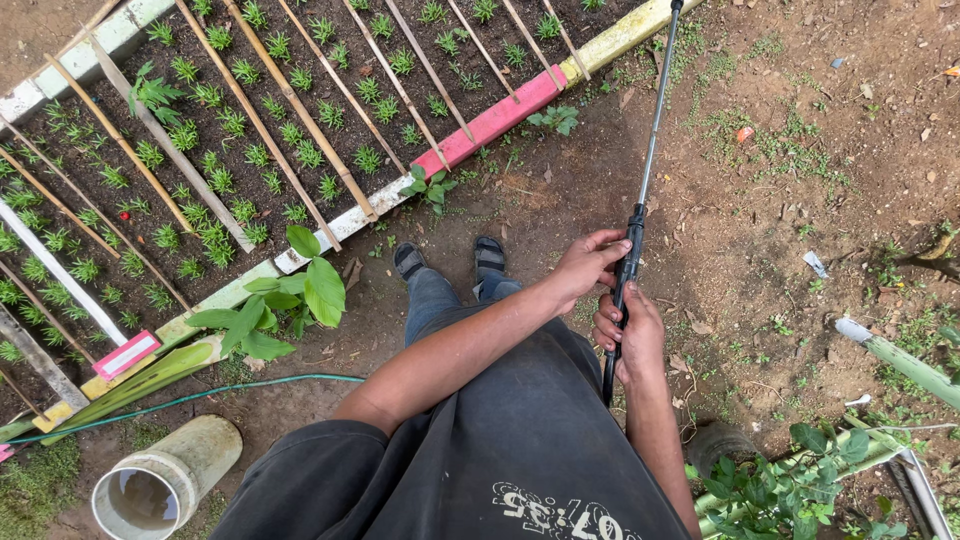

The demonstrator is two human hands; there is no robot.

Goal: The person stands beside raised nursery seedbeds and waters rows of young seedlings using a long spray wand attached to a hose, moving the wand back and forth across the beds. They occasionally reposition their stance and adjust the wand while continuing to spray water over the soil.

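Standing on bare soil, sandalled feet (450, 262) pointing toward the far-left seedling bed (250, 150). Gripping a long spray wand (640, 180) with both hands, right of the body. Left hand (588, 265) farther along, fingers (612, 243) wrapped shut around the black grip where the metal tube begins. Right hand (632, 335) just nearer, touching the same black handle, fingers curled closed around it. Wand slanting up and away, thin tube running to the far edge of view, tip out of sight.

Bed edged by a painted border (490, 120) in pink, white and yellow, crossed by bamboo sticks (300, 110) over rows of small green seedlings. Broad-leafed sapling (290, 300) near left beside the border. Green hose (200, 397) lying across the ground near left, pale pipe section (165, 480) at the near-left corner. Leafy plant (790, 490) near right.
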